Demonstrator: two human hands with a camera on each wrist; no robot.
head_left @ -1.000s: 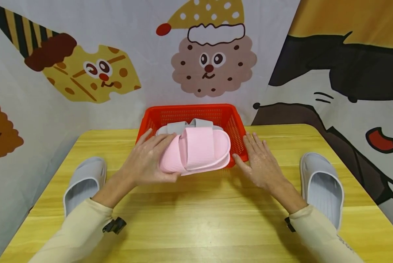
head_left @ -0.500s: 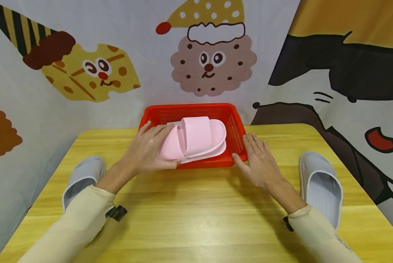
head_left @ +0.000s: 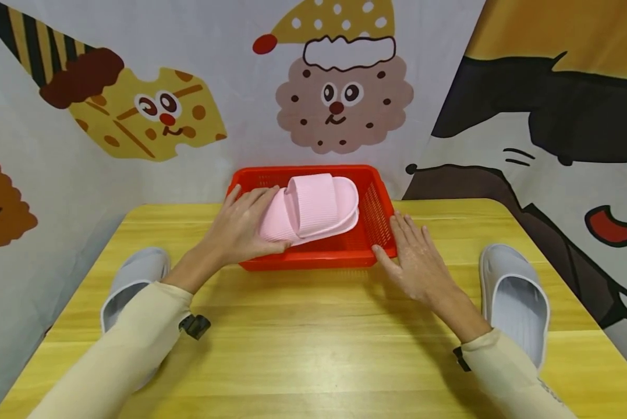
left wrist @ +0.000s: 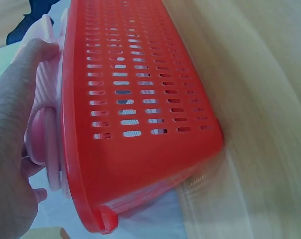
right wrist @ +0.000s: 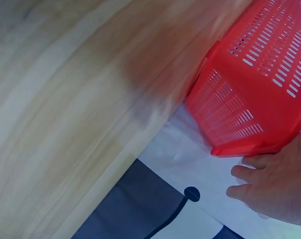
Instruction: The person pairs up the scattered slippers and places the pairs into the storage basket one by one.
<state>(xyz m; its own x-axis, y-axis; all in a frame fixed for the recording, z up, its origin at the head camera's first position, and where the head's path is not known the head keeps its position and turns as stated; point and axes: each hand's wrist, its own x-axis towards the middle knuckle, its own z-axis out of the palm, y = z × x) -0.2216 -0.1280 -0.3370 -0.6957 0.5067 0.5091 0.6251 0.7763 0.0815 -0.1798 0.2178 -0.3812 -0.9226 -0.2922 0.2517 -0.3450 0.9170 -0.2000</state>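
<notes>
Carrying the pink slipper (head_left: 313, 208) farther toward 12 o'clock than a second ago: then hanging over the basket's near rim, now sitting wholly over the inside of the red basket (head_left: 378, 215) and lower, covering the grey slipper seen in there a second ago. Judging from this, nearing the point of setting down, though not yet released.

Gripping the slipper's heel end with the left hand (head_left: 240, 227), fingers spread over the top and thumb curled beneath; showing in the left wrist view as pink sole pressed between the left hand (left wrist: 16, 149) and the basket's rim (left wrist: 140, 99).

Resting the right hand (head_left: 415, 256) flat, fingers straight and holding nothing, on the table (head_left: 313, 349) at the basket's 4 o'clock corner, just as a second ago; fingertips touching or nearly touching the wall, hard telling which.

Counting now: one pink slipper, one red basket, two grey slippers on the table, one at 8 o'clock (head_left: 132, 282), one at 4 o'clock (head_left: 514, 299), and two hands.
</notes>
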